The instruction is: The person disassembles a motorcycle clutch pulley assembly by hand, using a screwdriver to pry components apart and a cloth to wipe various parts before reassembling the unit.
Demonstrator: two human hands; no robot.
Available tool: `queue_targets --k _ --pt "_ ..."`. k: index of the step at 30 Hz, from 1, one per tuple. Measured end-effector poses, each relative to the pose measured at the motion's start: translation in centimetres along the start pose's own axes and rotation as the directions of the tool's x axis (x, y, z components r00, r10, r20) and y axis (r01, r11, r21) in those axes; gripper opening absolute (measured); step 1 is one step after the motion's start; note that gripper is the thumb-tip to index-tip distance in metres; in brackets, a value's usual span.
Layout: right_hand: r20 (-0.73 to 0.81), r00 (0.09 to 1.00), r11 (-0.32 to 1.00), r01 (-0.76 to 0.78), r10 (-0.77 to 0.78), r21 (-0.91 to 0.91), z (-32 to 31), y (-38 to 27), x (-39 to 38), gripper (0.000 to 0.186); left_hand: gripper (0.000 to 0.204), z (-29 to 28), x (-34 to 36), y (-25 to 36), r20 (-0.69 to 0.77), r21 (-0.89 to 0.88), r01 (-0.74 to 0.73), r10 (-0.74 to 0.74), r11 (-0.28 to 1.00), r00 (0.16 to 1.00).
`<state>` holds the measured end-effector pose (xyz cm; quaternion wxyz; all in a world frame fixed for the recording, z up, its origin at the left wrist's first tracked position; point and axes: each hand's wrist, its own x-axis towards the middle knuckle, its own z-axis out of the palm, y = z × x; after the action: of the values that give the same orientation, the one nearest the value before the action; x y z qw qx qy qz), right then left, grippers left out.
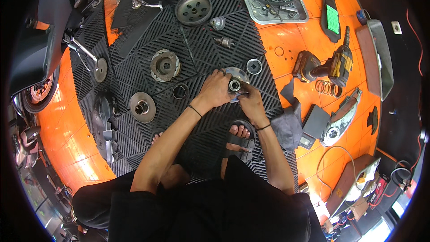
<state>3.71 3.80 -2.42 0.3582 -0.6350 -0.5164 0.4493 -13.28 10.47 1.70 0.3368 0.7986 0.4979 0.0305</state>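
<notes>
Between my two hands, above the black mat, is a round metal pulley disc (pixel 237 71) with a hollow hub at its centre. My left hand (pixel 217 89) is closed on its left side, fingers curled near the hub. From the right, my right hand (pixel 252 103) grips it close to the hub, its fingertips partly hidden. Just right of the disc lies a round metal socket (pixel 254 66). Left of my hands are a dark metal ring (pixel 180 91), a clutch assembly (pixel 165 65) and another pulley disc with a raised hub (pixel 142 107).
Farther out on the mat (pixel 210 58) are a clutch drum (pixel 193 10) and small metal parts (pixel 224 41). To the right, on orange tiles, lie a cordless impact wrench (pixel 338 65), a coil spring (pixel 328 88), a digital scale (pixel 315 123) and a parts tray (pixel 273 0). A motorcycle (pixel 42 49) stands left.
</notes>
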Motion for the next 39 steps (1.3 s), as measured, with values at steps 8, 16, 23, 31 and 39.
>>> queue_targets --k 8,16,23,31,39 --pt "-0.005 0.949 0.932 -0.307 0.314 0.193 0.5 -1.5 0.6 0.037 0.063 0.2 2.0 0.0 0.076 -0.045 -0.039 0.042 0.998 0.996" --pt "0.026 0.996 0.996 -0.088 0.089 -0.033 -2.2 0.2 -3.7 0.038 0.073 0.2 1.1 -0.4 0.108 0.011 -0.118 0.116 0.993 0.987" --pt "0.026 0.999 0.878 -0.009 0.024 -0.479 -5.4 1.0 -11.3 0.038 0.065 1.4 -2.6 0.0 -0.058 -0.029 0.073 -0.075 0.997 0.995" --pt "0.131 0.991 0.973 0.066 -0.038 -0.222 -5.4 -0.3 -8.5 0.034 0.063 -0.1 -3.1 -1.4 -0.032 0.015 -0.016 0.016 1.0 0.999" --pt "0.232 0.967 0.98 0.138 -0.102 -0.141 -4.3 0.4 -6.0 0.033 0.052 0.9 -3.0 -2.5 -0.064 -0.085 0.019 -0.025 0.996 0.998"
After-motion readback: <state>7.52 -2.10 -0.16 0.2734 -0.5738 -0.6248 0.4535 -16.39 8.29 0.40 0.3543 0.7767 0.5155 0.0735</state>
